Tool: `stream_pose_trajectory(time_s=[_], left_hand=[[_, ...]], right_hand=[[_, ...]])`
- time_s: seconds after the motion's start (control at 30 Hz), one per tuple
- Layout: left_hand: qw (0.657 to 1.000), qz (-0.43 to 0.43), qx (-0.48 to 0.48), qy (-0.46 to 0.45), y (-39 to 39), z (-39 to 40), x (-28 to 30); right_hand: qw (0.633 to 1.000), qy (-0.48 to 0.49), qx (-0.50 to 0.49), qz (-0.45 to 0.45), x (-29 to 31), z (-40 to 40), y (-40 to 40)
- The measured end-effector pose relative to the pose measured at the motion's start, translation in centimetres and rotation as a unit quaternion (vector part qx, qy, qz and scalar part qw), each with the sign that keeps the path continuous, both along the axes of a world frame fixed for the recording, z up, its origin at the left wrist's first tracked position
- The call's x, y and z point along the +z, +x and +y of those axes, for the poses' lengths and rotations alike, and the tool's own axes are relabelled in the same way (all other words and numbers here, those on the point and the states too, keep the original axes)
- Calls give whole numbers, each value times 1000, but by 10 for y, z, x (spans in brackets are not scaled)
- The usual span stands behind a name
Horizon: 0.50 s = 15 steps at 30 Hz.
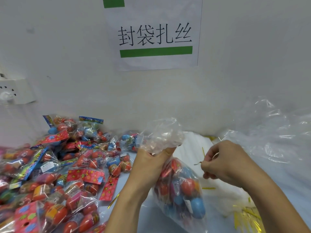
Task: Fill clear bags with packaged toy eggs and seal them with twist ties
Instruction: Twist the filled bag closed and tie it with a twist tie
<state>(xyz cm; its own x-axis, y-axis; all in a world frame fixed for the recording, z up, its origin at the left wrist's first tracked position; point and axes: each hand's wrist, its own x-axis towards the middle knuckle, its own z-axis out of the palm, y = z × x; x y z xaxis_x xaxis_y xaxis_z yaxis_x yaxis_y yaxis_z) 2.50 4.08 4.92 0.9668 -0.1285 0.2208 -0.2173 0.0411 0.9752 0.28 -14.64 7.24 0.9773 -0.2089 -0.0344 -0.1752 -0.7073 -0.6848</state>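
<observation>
- My left hand [148, 163] grips the gathered neck of the bag [180, 187] of eggs.
- My right hand [225, 163] pinches a tie [204, 154] just beside it.

Small packing workstation, factory or workshop type. Printed paper sign [155, 33] taped to plain white wall, Chinese characters over a green bar, marks the station. Bench [134, 214] carries a bulk heap of packaged toy eggs [50, 174] at left, loose gold twist ties [245, 214] at right, spare clear bags [277, 132] piled against the wall. Wall socket [15, 91] at far left.
</observation>
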Motion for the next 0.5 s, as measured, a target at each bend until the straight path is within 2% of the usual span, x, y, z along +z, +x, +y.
stream_pose_trajectory(time_s=[0.27, 0.5], left_hand=[[998, 33, -48, 38, -3, -6, -3], [994, 8, -102, -32, -8, -8, 2]], right_hand=[[992, 29, 15, -122, 7, 26, 0], [981, 3, 120, -151, 16, 30, -7]])
